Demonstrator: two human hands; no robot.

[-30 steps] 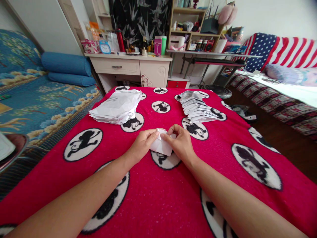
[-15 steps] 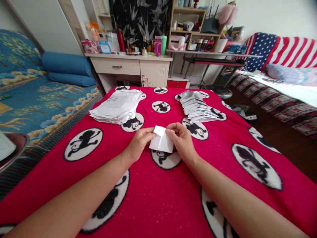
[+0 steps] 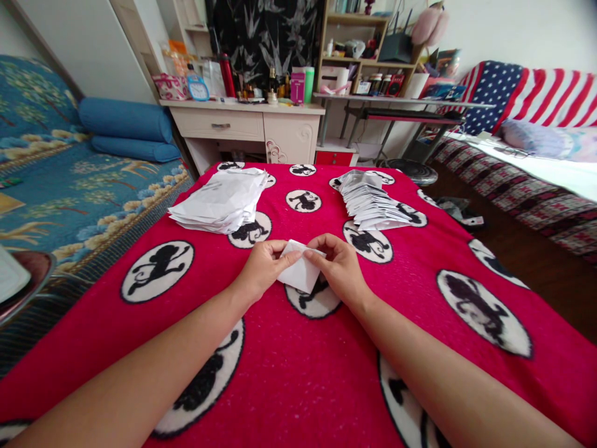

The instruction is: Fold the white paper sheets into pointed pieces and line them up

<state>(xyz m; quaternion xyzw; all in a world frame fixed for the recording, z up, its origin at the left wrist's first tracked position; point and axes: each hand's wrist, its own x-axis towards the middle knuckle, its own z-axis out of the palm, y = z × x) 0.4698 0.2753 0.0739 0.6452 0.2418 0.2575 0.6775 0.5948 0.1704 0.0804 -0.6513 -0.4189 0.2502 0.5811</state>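
Head: handheld paper [image 3: 301, 274], jars [image 3: 374, 85] in shelf [image 3: 357, 20]

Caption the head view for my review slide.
Left hand and right hand hold a white paper over a red cloth, a wide stack and a fanned stack beyond.

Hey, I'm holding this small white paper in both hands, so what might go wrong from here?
The small folded white paper is pinched by the left hand and right hand; uneven pressure might crease or tear it. A bump could scatter the overlapping row of white paper pieces on the red patterned cloth. The uneven stack of white paper sheets might slip if knocked.
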